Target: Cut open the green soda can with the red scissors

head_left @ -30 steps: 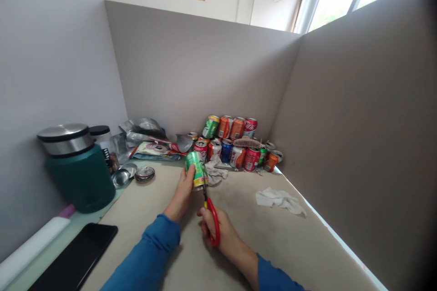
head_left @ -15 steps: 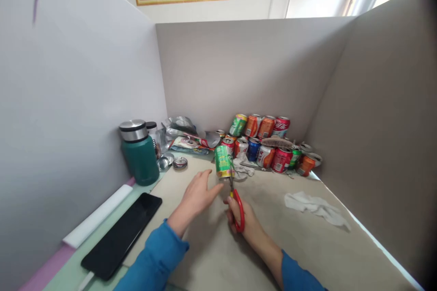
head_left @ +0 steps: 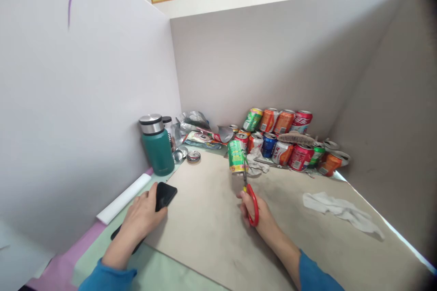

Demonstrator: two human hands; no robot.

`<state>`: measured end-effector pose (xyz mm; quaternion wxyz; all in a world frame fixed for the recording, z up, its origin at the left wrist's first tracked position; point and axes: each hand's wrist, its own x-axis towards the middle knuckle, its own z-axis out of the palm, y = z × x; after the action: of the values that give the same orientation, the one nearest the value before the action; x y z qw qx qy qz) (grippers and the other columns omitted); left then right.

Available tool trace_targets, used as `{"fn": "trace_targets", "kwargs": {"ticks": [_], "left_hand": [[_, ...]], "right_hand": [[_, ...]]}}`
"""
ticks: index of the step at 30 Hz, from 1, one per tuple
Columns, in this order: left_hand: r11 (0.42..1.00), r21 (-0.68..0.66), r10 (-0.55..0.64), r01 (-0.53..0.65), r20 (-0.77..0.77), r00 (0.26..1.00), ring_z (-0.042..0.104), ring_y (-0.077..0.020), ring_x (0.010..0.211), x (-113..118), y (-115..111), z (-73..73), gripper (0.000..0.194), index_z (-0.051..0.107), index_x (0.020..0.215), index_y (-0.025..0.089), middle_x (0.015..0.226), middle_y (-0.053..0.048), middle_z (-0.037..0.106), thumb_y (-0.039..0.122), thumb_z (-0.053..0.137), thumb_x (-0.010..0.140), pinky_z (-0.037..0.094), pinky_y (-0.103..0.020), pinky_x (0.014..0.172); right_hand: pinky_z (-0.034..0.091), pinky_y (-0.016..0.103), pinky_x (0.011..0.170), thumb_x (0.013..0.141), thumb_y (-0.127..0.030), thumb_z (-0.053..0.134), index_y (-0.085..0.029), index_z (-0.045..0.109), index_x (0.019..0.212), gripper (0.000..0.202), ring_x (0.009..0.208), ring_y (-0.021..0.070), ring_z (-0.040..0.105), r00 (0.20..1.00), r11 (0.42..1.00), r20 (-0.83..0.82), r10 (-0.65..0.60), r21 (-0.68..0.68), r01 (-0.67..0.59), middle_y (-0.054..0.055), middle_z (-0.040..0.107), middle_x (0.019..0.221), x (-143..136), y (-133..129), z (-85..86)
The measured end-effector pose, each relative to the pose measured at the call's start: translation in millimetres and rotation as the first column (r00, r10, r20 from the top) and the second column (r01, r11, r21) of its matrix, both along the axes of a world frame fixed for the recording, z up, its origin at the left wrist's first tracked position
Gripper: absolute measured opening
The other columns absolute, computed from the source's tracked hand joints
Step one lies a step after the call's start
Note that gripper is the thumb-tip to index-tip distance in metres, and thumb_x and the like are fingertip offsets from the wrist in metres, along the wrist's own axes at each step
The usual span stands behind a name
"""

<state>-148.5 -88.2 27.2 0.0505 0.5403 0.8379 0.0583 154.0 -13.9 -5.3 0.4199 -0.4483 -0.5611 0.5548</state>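
In my right hand [head_left: 251,211] I hold a pair of scissors [head_left: 253,204] with red handles, their blades pointing away from me. The blades meet the right side of a green and yellow drink can [head_left: 236,158]; whether one blade is inside it I cannot make out. My left hand [head_left: 141,213] lies across a black phone [head_left: 165,194], thumb at its right side and fingers over the left, covering its middle.
Several drink cans [head_left: 282,152] are stacked at the back, with crumpled foil packaging [head_left: 194,120] to their left. A green bottle [head_left: 157,152] stands at left near metal lids [head_left: 193,156]. White cloth [head_left: 341,211] lies on the right. Grey partitions [head_left: 273,59] enclose the table.
My left hand has moved from beside the can, left and toward me, onto the phone. The right hand keeps the scissors at the can. The view has turned slightly left.
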Motion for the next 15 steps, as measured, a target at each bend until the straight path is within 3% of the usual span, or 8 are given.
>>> {"fn": "trace_targets", "kwargs": {"ticks": [12,15], "left_hand": [[0.999,0.028,-0.035,0.035,-0.002,0.999,0.060,-0.0379,0.109,2.5,-3.4,3.0,0.084,0.010,0.154,-0.001,0.109,-0.022,0.069,0.037,0.044,0.088,0.047,-0.042,0.085],[0.998,0.055,-0.038,0.039,-0.011,0.999,0.057,-0.0386,0.118,2.9,-2.3,0.0,0.083,0.016,0.154,0.002,0.127,-0.025,0.062,0.038,0.049,0.087,0.046,-0.046,0.092]], "right_hand": [[0.033,0.022,0.037,0.080,-0.075,0.047,-0.019,0.051,0.086,0.057,0.036,0.0096,0.039,0.999,0.999,0.014,0.032,-0.009,-0.032,-0.009,0.045,0.044,1.4,2.1,-2.3],[0.032,0.022,0.036,0.080,-0.075,0.048,-0.019,0.052,0.084,0.055,0.035,0.0095,0.039,0.999,1.000,0.031,0.017,-0.023,-0.016,-0.009,0.044,0.044,0.5,3.8,-4.5]]}}
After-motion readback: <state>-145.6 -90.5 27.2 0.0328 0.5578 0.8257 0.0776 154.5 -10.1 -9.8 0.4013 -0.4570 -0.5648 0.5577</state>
